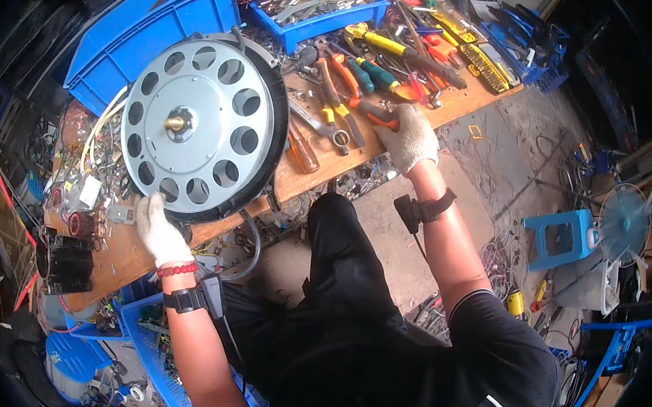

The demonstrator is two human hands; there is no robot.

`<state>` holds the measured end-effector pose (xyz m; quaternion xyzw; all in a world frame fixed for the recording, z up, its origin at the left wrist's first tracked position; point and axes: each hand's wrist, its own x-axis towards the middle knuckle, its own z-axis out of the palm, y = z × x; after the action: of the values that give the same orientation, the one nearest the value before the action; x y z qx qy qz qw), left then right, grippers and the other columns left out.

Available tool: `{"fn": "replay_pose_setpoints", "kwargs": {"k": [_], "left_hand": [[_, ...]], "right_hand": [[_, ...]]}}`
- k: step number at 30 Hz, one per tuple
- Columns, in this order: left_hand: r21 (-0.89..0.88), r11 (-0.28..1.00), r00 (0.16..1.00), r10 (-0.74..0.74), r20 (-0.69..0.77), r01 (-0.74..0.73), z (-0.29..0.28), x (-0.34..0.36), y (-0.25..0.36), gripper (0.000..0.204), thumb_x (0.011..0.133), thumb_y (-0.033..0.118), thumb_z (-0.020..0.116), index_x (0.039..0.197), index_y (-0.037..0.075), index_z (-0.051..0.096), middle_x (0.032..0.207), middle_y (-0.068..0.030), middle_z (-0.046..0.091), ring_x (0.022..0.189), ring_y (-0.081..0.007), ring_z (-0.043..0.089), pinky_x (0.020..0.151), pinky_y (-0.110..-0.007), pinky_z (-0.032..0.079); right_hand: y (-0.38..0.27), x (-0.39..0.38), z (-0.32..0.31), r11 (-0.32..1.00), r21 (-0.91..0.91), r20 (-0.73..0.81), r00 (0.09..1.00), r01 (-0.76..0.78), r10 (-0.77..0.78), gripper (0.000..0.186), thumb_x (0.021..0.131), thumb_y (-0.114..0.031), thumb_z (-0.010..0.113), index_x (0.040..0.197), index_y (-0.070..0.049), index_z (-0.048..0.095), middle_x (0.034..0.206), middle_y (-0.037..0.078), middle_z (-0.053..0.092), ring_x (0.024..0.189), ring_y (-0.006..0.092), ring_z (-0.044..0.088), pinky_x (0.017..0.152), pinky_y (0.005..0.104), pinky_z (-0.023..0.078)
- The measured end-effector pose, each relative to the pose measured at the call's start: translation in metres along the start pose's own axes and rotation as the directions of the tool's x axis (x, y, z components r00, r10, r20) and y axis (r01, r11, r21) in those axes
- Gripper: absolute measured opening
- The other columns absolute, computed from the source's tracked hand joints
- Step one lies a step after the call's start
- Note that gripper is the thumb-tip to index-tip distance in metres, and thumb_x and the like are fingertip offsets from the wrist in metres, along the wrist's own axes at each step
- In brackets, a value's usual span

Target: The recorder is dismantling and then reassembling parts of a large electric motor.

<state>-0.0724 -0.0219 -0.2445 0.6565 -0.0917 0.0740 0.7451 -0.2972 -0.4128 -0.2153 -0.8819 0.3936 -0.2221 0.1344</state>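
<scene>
A large round grey metal drum [200, 163] lies on the wooden bench, with a ring of round holes, a brass-coloured shaft in its middle and a black rim behind. My left hand [161, 230], in a white knit glove, holds its near-left edge. My gloved right hand [410, 139] is closed round a tool with an orange-and-black handle [374, 112] at the bench's front edge; its working end cannot be made out. Beside it lie a wrench [318, 125], a screwdriver with a brown clear handle [303, 150] and yellow-and-orange-handled pliers [330, 92].
Blue bins [156, 41] and a blue tray of metal scraps [319, 13] stand along the back. Several more hand tools and a yellow bit case [484, 67] crowd the right. Loose scraps cover the bench's left end. A blue stool [558, 239] and a fan [624, 224] stand at right.
</scene>
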Motion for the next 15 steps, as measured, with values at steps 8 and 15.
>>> {"fn": "replay_pose_setpoints", "kwargs": {"k": [8, 15], "left_hand": [[-0.058, 0.997, 0.999, -0.042, -0.015, 0.042, 0.002, -0.002, -0.002, 0.019, 0.103, 0.015, 0.061, 0.107, -0.003, 0.066, 0.106, -0.0031, 0.064, 0.098, -0.0139, 0.058, 0.092, -0.030, 0.046], [0.056, 0.998, 0.999, 0.033, -0.025, -0.032, 0.001, -0.002, 0.002, 0.024, 0.099, 0.015, 0.059, 0.089, -0.006, 0.065, 0.095, -0.0088, 0.059, 0.090, -0.0221, 0.056, 0.086, -0.037, 0.044]], "right_hand": [[-0.010, 0.020, -0.009, 0.988, -0.128, 0.193, 0.980, 0.082, -0.056, 0.055, 0.090, -0.058, 0.070, 0.107, -0.006, 0.068, 0.112, 0.021, 0.070, 0.108, 0.0399, 0.068, 0.092, 0.0485, 0.054], [-0.025, 0.060, -0.024, 0.980, -0.158, -0.089, 0.987, 0.119, -0.134, 0.055, 0.091, -0.052, 0.070, 0.123, -0.007, 0.068, 0.116, 0.023, 0.069, 0.112, 0.0400, 0.068, 0.096, 0.0489, 0.055]]}}
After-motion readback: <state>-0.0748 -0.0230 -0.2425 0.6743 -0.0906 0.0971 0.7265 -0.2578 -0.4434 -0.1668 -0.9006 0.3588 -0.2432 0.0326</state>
